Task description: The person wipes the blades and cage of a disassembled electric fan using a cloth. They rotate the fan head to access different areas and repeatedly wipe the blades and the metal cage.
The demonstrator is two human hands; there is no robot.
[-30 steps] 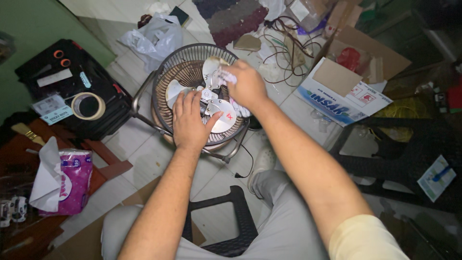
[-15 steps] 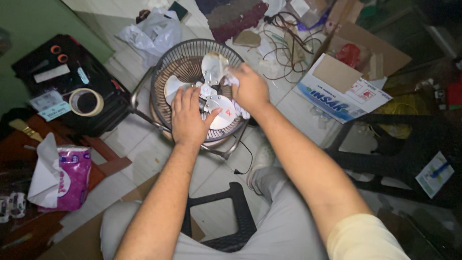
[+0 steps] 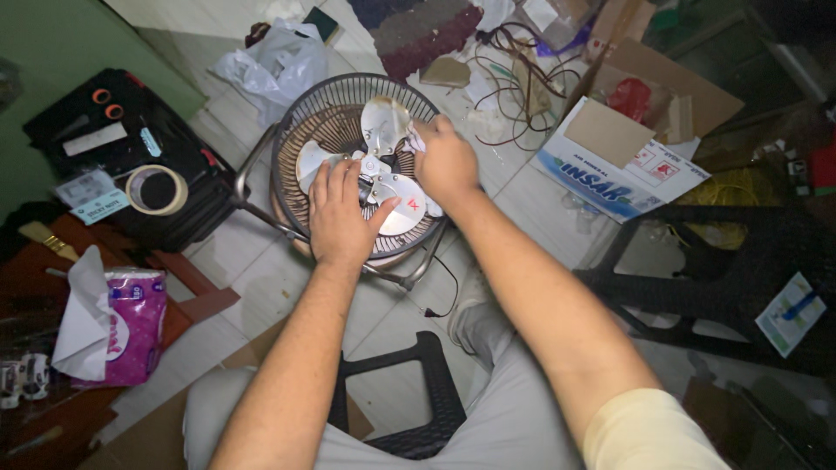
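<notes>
Forearms reach out over the knees to a floor fan (image 3: pixel 348 165) lying face-up on the tiles. Left hand (image 3: pixel 344 213) rests flat, fingers spread, steadying a metal blade (image 3: pixel 402 204); farther, right hand (image 3: pixel 446 161) is closed around a white cloth (image 3: pixel 416 139), pressing it onto another blade.

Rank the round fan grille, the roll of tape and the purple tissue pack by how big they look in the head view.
1. Fan grille: plainly the largest, under both hands.
2. Purple tissue pack: mid-sized, though it lies nearer the camera, which may enlarge it.
3. Roll of tape: smallest, lying on the black case.
</notes>
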